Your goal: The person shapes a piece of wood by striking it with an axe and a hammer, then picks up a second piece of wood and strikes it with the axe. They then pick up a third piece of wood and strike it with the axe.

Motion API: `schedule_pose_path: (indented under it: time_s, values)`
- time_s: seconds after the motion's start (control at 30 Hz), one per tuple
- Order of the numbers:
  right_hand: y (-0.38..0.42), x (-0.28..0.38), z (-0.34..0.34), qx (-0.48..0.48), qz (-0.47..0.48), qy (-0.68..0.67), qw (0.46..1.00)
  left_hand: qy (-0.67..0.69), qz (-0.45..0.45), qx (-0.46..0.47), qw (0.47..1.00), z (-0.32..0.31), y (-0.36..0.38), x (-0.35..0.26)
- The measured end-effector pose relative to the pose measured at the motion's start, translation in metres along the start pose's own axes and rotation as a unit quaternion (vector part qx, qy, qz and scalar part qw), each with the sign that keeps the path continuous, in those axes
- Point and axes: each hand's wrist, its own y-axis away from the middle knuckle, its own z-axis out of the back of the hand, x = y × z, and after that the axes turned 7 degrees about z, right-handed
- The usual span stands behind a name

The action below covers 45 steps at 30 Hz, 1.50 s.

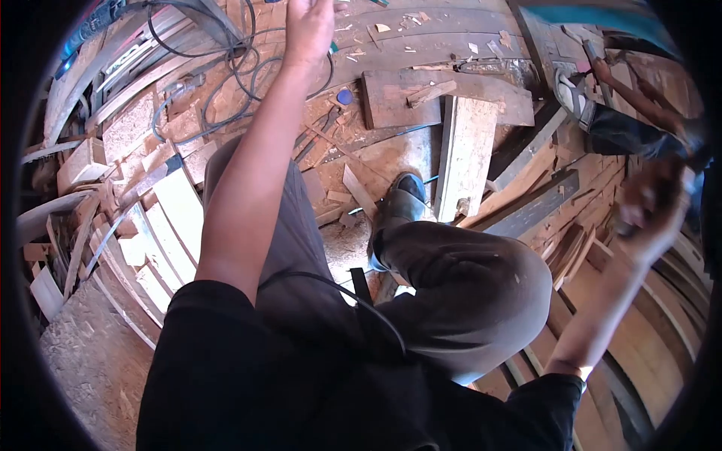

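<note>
My left hand (309, 34) reaches to the top edge of the view, its fingers mostly cut off by the frame. A small piece of something green shows beside its wrist. Over on the far right my right hand (656, 207) is raised and smeared by motion. Its fingers look dark and curled, but whether anything is in them cannot be made out. Below and left of this hand, thin wooden strips (575, 255) lie among boards. Closer to the middle, a pale wooden beam (474, 146) and a wide brown plank (402, 101) rest on the floor in front of my boot (406, 197).
Another person's hand (602, 71) and sandalled foot (569, 96) are at the upper right. A blue power tool (86, 34) sits upper left, near a coiled dark cable (241, 56). Stacked boards (177, 207) line the left. A blue cap (344, 97) and wood scraps litter the floor.
</note>
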Motion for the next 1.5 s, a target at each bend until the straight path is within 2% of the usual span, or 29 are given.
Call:
schedule_pose_path:
  time_s: [0.07, 0.13, 0.2, 0.27, 0.3, 0.33, 0.4, 0.43, 0.47, 0.5, 0.53, 0.6, 0.67, 0.77, 0.87, 0.93, 1.0, 1.07, 1.1, 1.17, 1.27, 1.3, 1.4, 1.5]
  values:
    - [-0.010, 0.043, 0.039, 0.009, 0.051, 0.074, 0.996, -0.010, -0.003, -0.025, 1.000, 0.004, -0.003, -0.002]
    - [-0.018, 0.064, -0.009, -0.098, 0.078, 0.228, 0.966, -0.004, 0.011, -0.040, 0.999, 0.009, -0.005, 0.000]
    - [-0.008, 0.044, 0.022, -0.007, 0.007, 0.055, 0.998, 0.020, 0.031, -0.072, 0.997, 0.012, -0.006, 0.002]
    - [0.004, -0.001, -0.006, -0.113, -0.094, 0.055, 0.988, 0.034, 0.044, -0.063, 0.996, 0.016, -0.006, -0.002]
    - [0.011, -0.034, -0.049, -0.262, -0.154, 0.143, 0.942, 0.040, 0.049, -0.056, 0.996, 0.019, -0.006, -0.004]
    - [0.031, -0.086, -0.048, -0.123, -0.181, 0.201, 0.955, 0.043, 0.048, -0.066, 0.996, 0.020, -0.006, -0.007]
    - [0.062, -0.217, -0.053, 0.034, -0.324, 0.162, 0.931, 0.052, 0.050, -0.078, 0.994, 0.016, -0.001, -0.015]
    - [0.048, -0.234, -0.074, 0.135, -0.463, 0.093, 0.871, 0.079, 0.054, -0.099, 0.990, 0.012, 0.000, -0.016]
    - [0.068, -0.261, -0.077, 0.127, -0.456, 0.108, 0.874, 0.082, 0.054, -0.087, 0.991, 0.012, 0.000, -0.018]
    - [0.068, -0.254, -0.080, 0.142, -0.395, 0.143, 0.897, 0.088, 0.050, -0.075, 0.992, 0.012, -0.003, -0.017]
    - [0.063, -0.240, -0.084, 0.135, -0.400, 0.104, 0.901, 0.092, 0.045, -0.083, 0.991, 0.019, -0.004, -0.018]
    - [0.078, -0.249, -0.088, 0.143, -0.371, 0.150, 0.905, 0.033, 0.063, -0.078, 0.994, 0.026, 0.002, -0.021]
    - [0.075, -0.246, -0.093, 0.129, -0.383, 0.118, 0.907, 0.051, 0.083, -0.110, 0.989, 0.018, 0.004, -0.028]
    - [0.085, -0.262, -0.093, 0.140, -0.387, 0.112, 0.905, 0.010, 0.044, -0.005, 0.999, 0.032, 0.002, -0.017]
    - [0.097, -0.281, -0.091, 0.137, -0.413, 0.101, 0.895, -0.060, 0.052, -0.002, 0.997, 0.035, 0.003, -0.014]
    - [0.106, -0.290, -0.089, 0.103, -0.433, 0.055, 0.894, -0.174, 0.057, 0.022, 0.983, 0.033, 0.004, -0.003]
    - [0.109, -0.297, -0.084, 0.090, -0.435, 0.028, 0.896, -0.308, 0.085, 0.057, 0.946, 0.032, 0.002, 0.026]
    - [0.117, -0.307, -0.076, 0.072, -0.458, 0.029, 0.886, -0.423, 0.163, 0.142, 0.880, 0.034, -0.001, 0.065]
    - [0.118, -0.314, -0.073, 0.065, -0.466, 0.030, 0.882, -0.520, 0.158, 0.182, 0.820, 0.030, -0.003, 0.080]
    - [0.123, -0.323, -0.070, 0.053, -0.483, 0.005, 0.874, -0.690, 0.143, 0.252, 0.663, 0.022, -0.007, 0.117]
    - [0.126, -0.330, -0.069, 0.056, -0.487, -0.005, 0.871, -0.801, 0.108, 0.258, 0.529, 0.022, -0.015, 0.172]
    - [0.127, -0.333, -0.066, 0.055, -0.485, -0.004, 0.873, -0.812, 0.143, 0.270, 0.498, 0.018, -0.019, 0.175]
    - [0.136, -0.342, -0.064, 0.040, -0.480, -0.045, 0.875, -0.832, 0.150, 0.240, 0.478, 0.021, -0.023, 0.190]
    - [0.147, -0.337, -0.067, 0.025, -0.467, -0.095, 0.879, -0.838, 0.157, 0.261, 0.452, 0.025, -0.033, 0.188]
